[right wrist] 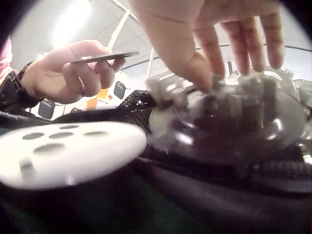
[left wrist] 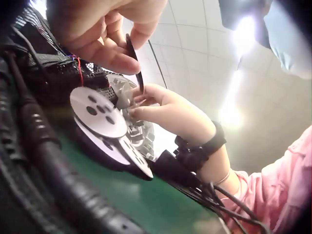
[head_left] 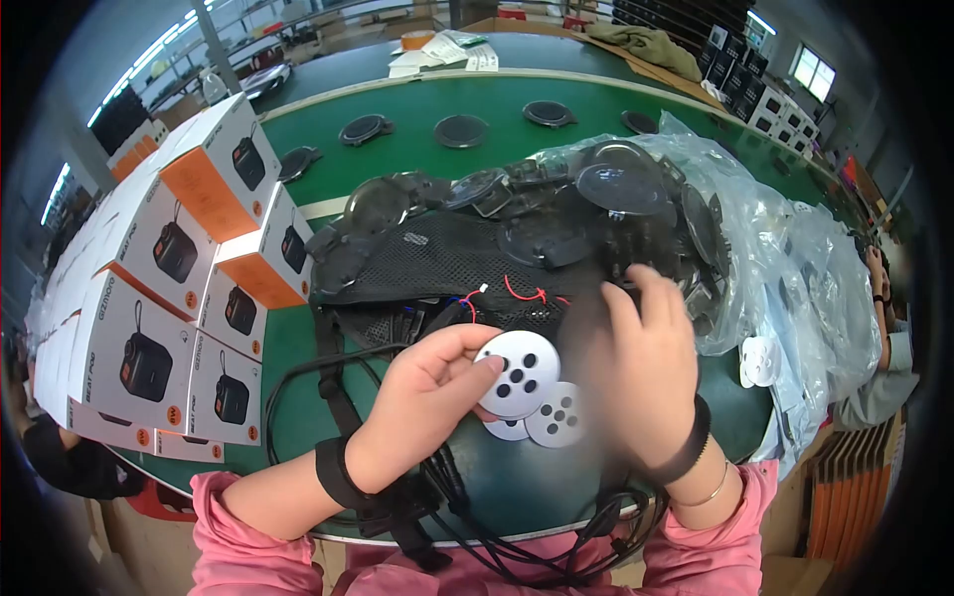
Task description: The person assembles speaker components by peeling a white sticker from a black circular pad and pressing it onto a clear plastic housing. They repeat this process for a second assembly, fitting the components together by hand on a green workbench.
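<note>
My left hand (head_left: 427,382) pinches a thin round white disc (head_left: 527,382) with several black dots between thumb and fingers. The left wrist view shows that held disc edge-on, as a dark line. Under it, more white dotted discs (head_left: 556,415) lie overlapping on the green table. My right hand (head_left: 651,368) holds a see-through, smoky round plastic cover (right wrist: 229,122), thumb on the near side and fingers behind. Motion blurs this cover in the head view. Just beyond both hands sits a black mesh bag (head_left: 417,258) with similar smoky covers (head_left: 626,189) piled along it.
White-and-orange speaker boxes (head_left: 149,348) are stacked at the left. Clear plastic bags (head_left: 795,248) lie at the right, with more white discs (head_left: 760,361) beside them. Dark round pieces (head_left: 462,131) stand spaced along the back of the green table. Black cables (head_left: 517,556) run along the front edge.
</note>
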Motion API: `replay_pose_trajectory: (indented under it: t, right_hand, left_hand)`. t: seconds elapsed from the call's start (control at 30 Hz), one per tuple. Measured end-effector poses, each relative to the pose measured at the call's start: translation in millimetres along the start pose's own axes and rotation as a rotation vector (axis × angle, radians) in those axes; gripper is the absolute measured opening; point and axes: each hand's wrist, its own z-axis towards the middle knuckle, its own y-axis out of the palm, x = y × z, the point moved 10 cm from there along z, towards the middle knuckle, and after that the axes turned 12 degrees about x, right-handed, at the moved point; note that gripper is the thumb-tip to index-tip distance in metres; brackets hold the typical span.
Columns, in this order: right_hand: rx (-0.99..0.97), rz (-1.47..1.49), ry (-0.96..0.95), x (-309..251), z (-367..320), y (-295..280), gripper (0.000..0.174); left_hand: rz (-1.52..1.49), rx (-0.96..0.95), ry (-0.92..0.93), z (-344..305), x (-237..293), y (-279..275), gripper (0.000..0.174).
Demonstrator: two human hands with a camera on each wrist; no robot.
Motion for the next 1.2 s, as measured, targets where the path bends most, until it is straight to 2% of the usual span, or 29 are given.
replay_pose_trajectory:
  t: [0.03, 0.07, 0.1, 0.13, 0.17, 0.23, 0.27, 0.33, 0.43, 0.47, 0.6, 0.67, 0.77, 0.97, 1.2]
  right_hand:
    - [-0.003, -0.007, -0.006, -0.8, 0.2, -2.7, 0.036]
    - [0.006, 0.123, 0.003, -4.5, 1.4, -6.0, 0.035]
    - [0.015, 0.249, 0.015, -8.5, 2.4, -9.5, 0.034]
    - [-0.004, 0.481, 0.130, -8.4, 0.2, -9.8, 0.031]
    - [0.078, 0.508, 0.068, -17.4, 1.2, -20.2, 0.029]
    - [-0.012, 0.655, -0.061, -37.4, -8.5, -17.2, 0.027]
    - [-0.034, 0.812, 0.033, -38.9, -7.2, -14.7, 0.023]
    - [-0.021, 0.827, 0.063, -35.7, -9.5, -10.6, 0.020]
    - [0.008, 0.826, 0.095, -28.4, -9.2, -10.5, 0.015]
    - [0.000, 0.839, 0.115, -28.2, -9.7, -10.5, 0.014]
    - [-0.022, 0.862, 0.132, -26.4, -10.8, -9.5, 0.015]
    - [-0.024, 0.872, 0.137, -25.5, -12.2, -9.1, 0.015]
    - [-0.045, 0.890, 0.154, -25.4, -14.6, -8.3, 0.016]
    - [-0.021, 0.853, 0.102, -29.6, -15.6, -11.0, 0.016]
    - [-0.057, 0.867, 0.134, -29.0, -15.2, -8.9, 0.016]
  left_hand:
    - [-0.014, -0.027, -0.026, -2.0, -1.0, 3.6, 0.025]
    - [-0.015, -0.024, -0.034, -3.1, -2.4, 5.1, 0.025]
    - [0.026, 0.004, 0.035, -3.4, 2.1, 5.1, 0.026]
    - [0.066, 0.029, 0.103, -3.3, 6.1, 4.9, 0.027]
    - [0.098, 0.026, 0.152, -2.4, 6.1, 3.0, 0.027]
    - [0.052, 0.053, 0.094, -4.1, 2.2, 3.7, 0.028]
    - [0.050, 0.047, 0.086, -4.5, 1.1, 3.1, 0.028]
    - [0.193, -0.068, 0.212, -9.1, 8.5, 11.8, 0.030]
    - [0.107, -0.060, 0.260, -9.6, 9.5, 13.9, 0.028]
    - [-0.039, -0.028, 0.137, -8.0, -3.6, 9.6, 0.025]
    - [-0.052, -0.054, 0.145, -8.6, -0.2, 8.4, 0.018]
    - [0.202, -0.056, 0.305, -10.1, 11.2, 10.5, 0.012]
    - [0.375, -0.037, 0.372, -13.5, 20.7, 14.0, 0.009]
    - [0.532, -0.009, 0.511, -18.4, 30.0, 17.8, 0.012]
    - [0.475, 0.019, 0.458, -19.6, 25.6, 14.5, 0.012]
